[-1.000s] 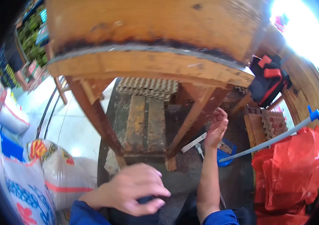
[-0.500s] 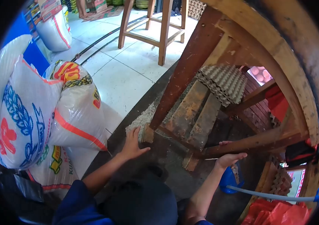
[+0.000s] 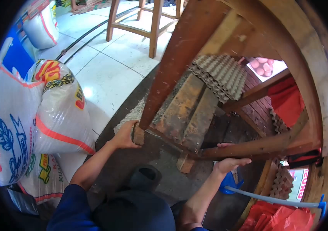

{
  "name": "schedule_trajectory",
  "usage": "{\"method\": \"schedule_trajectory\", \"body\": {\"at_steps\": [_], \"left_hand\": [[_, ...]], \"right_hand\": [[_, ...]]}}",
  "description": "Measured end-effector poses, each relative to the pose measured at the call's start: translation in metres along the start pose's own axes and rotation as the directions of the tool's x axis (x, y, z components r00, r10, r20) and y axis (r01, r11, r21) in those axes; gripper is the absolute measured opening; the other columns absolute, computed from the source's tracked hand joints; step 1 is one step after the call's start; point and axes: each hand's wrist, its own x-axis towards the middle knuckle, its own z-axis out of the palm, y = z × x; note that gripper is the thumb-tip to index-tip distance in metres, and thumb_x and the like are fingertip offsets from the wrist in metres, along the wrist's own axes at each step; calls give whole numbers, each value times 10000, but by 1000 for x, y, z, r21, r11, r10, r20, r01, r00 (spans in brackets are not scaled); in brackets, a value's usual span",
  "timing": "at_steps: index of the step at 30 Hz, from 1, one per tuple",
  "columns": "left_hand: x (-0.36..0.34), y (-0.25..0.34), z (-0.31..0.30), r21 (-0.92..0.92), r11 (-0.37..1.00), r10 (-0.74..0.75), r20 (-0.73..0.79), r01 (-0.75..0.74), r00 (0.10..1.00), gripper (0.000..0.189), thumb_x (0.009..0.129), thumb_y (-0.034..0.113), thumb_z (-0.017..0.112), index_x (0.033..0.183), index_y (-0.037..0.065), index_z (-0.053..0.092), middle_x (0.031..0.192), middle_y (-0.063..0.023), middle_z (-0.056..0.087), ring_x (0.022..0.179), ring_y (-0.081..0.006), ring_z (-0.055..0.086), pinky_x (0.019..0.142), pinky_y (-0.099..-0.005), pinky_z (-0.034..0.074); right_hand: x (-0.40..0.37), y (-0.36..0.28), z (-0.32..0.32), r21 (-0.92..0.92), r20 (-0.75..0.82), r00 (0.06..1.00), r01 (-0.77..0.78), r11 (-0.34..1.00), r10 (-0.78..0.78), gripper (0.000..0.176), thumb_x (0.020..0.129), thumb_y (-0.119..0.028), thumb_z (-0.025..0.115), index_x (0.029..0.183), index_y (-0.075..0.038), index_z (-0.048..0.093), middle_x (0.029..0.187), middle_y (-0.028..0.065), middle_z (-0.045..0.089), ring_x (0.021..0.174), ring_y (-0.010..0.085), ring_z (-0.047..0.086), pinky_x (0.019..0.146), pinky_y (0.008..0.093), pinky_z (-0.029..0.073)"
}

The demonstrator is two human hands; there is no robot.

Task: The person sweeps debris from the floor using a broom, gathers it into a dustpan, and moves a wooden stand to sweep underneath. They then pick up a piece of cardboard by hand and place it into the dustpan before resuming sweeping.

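Observation:
My left hand (image 3: 124,135) is closed around a small wooden block (image 3: 139,135) at the foot of a dark brown wooden table leg (image 3: 171,65). My right hand (image 3: 229,164) grips a second wooden leg (image 3: 245,149) from below, with fingertips showing on its far side. At the lower end of that leg sits another wooden block (image 3: 185,163). Between the legs lie worn wooden planks (image 3: 189,111), with a stack of grey egg trays (image 3: 222,75) on their far end.
Printed white sacks (image 3: 62,104) are piled on the left. A wooden stool (image 3: 154,32) stands on the white tiles beyond. Red plastic bags (image 3: 277,217) and a blue dustpan-like object with a grey handle (image 3: 270,195) lie at the right. Gravelly debris (image 3: 127,119) borders the dark floor.
My left hand has gone from spread fingers beside the leg's foot to closing on the block there. My right hand stays at the other leg. The view has shifted slightly.

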Motion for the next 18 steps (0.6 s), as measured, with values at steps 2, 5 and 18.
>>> {"method": "schedule_trajectory", "body": {"at_steps": [2, 5, 18], "left_hand": [[-1, -4, 4, -37, 999, 7, -1, -7, 1000, 1015, 489, 356, 881, 1290, -17, 380, 1246, -204, 456, 1183, -352, 440, 1019, -399, 341], [-2, -5, 3, -45, 999, 12, -13, -13, 1000, 1007, 488, 370, 878, 1281, -16, 391, 1239, -208, 458, 1174, -351, 444, 1015, -396, 345], [-10, 52, 1, 279, 888, -388, 32, 364, 921, 1028, 493, 516, 824, 1259, -39, 420, 1144, -228, 444, 1122, -385, 407, 967, -451, 362]], "right_hand": [[1, -1, 0, 32, -43, 998, -36, 999, 37, 961, 724, -870, 105, 816, -6, 514, 630, 134, 535, 600, 279, 571, 632, 394, 511], [1, -2, -1, 46, -35, 998, -42, 998, 43, 961, 727, -870, 106, 810, -4, 514, 625, 136, 536, 589, 277, 562, 627, 393, 511], [3, -8, 5, -31, -50, 999, -9, 999, 7, 928, 780, -818, 48, 790, -9, 502, 581, 136, 536, 564, 271, 582, 603, 376, 530]]}}
